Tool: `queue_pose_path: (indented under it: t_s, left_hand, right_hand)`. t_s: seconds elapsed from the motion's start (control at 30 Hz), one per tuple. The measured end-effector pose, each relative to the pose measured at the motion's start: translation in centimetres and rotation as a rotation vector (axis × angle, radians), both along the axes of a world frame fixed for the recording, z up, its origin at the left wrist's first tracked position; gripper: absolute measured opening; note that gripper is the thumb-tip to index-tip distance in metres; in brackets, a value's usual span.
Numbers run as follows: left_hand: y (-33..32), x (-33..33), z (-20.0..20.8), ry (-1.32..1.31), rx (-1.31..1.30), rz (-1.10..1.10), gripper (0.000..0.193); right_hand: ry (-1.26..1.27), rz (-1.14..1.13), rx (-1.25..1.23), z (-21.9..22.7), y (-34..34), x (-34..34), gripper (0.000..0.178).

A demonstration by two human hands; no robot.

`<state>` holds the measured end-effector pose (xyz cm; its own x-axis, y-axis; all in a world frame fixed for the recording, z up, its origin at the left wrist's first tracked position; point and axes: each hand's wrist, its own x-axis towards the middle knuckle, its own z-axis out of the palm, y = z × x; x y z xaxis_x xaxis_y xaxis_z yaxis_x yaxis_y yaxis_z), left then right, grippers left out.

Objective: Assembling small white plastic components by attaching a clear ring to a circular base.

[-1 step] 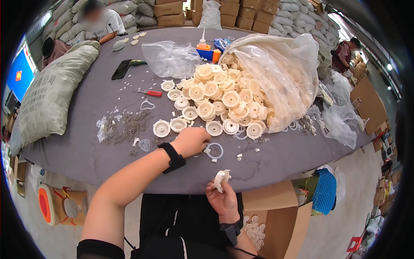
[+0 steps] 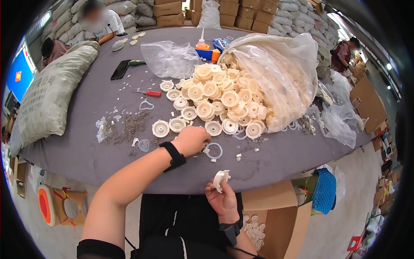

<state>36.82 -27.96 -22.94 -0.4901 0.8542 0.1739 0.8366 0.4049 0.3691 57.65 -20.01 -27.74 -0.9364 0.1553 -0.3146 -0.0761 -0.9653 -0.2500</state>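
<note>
My right hand (image 2: pixel 222 198) grips a round cream plastic cap (image 2: pixel 220 181) on edge between thumb and fingers, just in front of the table edge. Over the table, my left hand (image 2: pixel 193 141) is closed with fingers curled down; its fingertips are mostly hidden, and whatever they pinch cannot be made out. Right beside those fingertips lies a translucent ring (image 2: pixel 221 154), with small white plastic pieces (image 2: pixel 213 160) next to it. A large heap of similar cream caps (image 2: pixel 207 108) lies just beyond my left hand, spilling from a clear plastic bag (image 2: pixel 289 77).
Small springs (image 2: pixel 133 123) and a red screwdriver (image 2: pixel 152 93) lie left of the heap. A phone (image 2: pixel 120 70), a glue bottle (image 2: pixel 201 42) and a stuffed sack (image 2: pixel 56 95) are farther off. An open carton (image 2: pixel 276 216) holding white parts stands below the table edge. Other people sit beyond.
</note>
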Motion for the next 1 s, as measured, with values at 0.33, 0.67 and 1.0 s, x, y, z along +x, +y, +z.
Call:
queue_pose_path:
  t_s: [0.33, 0.67, 1.0]
  left_hand:
    - [-0.8, 1.5, 1.9, -0.165, 0.166, 0.005, 0.006]
    - [-5.3, 7.0, 8.1, -0.895, 0.085, -0.276, 0.011]
    - [-6.8, 7.8, 8.2, -0.976, 0.108, -0.307, 0.015]
  right_hand:
    - [0.006, -0.127, 0.653, 2.1, 0.3, 0.5, 0.022]
    - [0.387, -0.371, 1.762, 5.9, 0.9, 0.6, 0.028]
    - [0.372, -0.288, 1.700, 6.4, 0.1, 1.6, 0.027]
